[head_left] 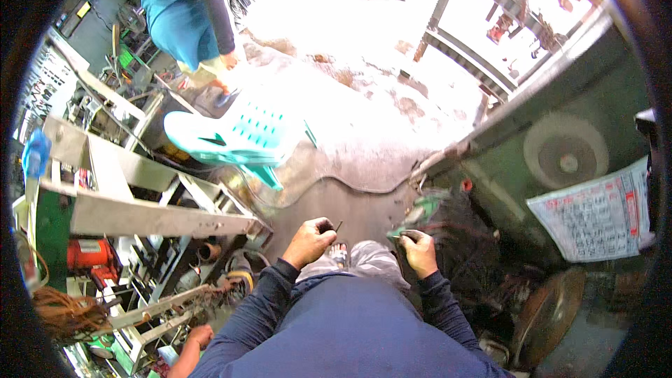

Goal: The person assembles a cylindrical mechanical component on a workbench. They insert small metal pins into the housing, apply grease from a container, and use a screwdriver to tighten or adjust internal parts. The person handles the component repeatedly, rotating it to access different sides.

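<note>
My left hand [311, 243] is held in front of my body with its fingers closed. A short, thin dark rod [339, 225] sticks up from between thumb and forefinger. A little to the right, at about the same height, my right hand [420, 252] is pinched closed. Something small at its fingertips is too small to name. The two hands are apart, one on each side of my legs. Both forearms are in dark sleeves.
A turquoise plastic chair [245, 133] stands ahead, with a person in blue [178, 14] behind it. On the left is a metal frame rack [140, 213] with a red machine [91, 257]. Another person's hand [199, 339] shows lower left. A dark green panel [504, 168] bearing a paper sheet [595, 210] flanks the right.
</note>
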Available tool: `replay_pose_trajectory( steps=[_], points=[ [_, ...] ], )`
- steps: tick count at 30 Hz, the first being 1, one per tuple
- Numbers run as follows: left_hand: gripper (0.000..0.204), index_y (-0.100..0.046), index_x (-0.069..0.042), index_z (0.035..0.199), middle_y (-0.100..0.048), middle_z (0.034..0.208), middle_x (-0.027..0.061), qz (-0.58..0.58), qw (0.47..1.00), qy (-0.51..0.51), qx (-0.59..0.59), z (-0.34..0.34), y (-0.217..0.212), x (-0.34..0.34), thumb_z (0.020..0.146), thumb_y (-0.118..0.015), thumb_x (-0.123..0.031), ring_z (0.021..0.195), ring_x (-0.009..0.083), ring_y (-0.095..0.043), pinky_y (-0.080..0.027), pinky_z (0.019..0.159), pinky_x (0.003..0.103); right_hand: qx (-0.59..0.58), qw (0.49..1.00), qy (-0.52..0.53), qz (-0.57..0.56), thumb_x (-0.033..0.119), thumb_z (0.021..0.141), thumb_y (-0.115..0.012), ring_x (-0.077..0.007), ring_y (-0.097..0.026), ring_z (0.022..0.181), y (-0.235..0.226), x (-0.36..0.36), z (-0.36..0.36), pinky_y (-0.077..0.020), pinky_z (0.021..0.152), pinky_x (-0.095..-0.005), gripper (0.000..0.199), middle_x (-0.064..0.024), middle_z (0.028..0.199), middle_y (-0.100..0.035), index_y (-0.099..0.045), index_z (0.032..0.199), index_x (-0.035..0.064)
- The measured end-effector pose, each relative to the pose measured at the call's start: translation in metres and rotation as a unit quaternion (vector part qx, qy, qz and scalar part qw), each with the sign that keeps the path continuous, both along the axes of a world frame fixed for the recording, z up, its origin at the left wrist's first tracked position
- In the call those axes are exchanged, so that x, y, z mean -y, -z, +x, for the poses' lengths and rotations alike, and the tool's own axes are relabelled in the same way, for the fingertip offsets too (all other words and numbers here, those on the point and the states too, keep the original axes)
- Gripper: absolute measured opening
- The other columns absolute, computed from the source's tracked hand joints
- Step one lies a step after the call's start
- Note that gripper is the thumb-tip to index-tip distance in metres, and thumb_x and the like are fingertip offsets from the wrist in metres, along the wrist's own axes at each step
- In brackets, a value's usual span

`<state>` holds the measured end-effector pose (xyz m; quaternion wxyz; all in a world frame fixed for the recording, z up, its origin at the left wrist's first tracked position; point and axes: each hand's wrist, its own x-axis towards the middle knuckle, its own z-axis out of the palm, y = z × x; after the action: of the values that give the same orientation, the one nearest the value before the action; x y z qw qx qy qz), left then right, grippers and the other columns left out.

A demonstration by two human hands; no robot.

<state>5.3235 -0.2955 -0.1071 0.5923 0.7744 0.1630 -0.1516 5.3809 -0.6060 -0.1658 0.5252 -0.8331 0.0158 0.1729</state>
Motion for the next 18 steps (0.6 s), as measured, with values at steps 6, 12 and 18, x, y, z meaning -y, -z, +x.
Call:
replay_pose_trajectory(
  steps=[6,12,18],
  points=[
    [0.023,-0.067,0.004,0.092,-0.068,0.08,0.0175,0.007,0.999,0.001,0.054,0.203,0.015,-0.046,0.084,-0.064,-0.017,0.072,0.0226,-0.064,-0.053,0.072,0.036,0.035,0.999,0.008,0.01,0.009,0.093,-0.067,-0.0147,-0.067,0.076,0.034,-0.053,0.245,-0.0539,0.072,-0.03,0.02,-0.0106,0.09,-0.076,-0.073,0.102,-0.0074],
    [0.028,-0.069,0.005,0.093,-0.071,0.088,0.0242,0.062,0.992,-0.106,-0.002,0.364,0.059,-0.108,0.084,-0.066,-0.021,0.081,0.0339,-0.07,-0.054,0.077,0.04,-0.007,0.992,-0.124,-0.01,0.013,0.096,-0.063,-0.0084,-0.057,0.071,0.053,-0.147,0.508,-0.0456,0.066,-0.027,0.021,-0.0036,0.078,-0.07,-0.072,0.093,-0.0056],
    [0.028,-0.069,0.007,0.091,-0.072,0.086,0.0236,0.075,0.972,-0.221,0.006,0.499,0.022,-0.188,0.083,-0.068,-0.02,0.079,0.0352,-0.07,-0.054,0.076,0.041,-0.084,0.965,-0.248,0.008,0.011,0.09,-0.071,-0.0103,-0.062,0.074,0.004,-0.261,0.718,-0.0498,0.07,-0.0273,0.017,-0.004,0.08,-0.071,-0.071,0.09,-0.006]
  ],
)
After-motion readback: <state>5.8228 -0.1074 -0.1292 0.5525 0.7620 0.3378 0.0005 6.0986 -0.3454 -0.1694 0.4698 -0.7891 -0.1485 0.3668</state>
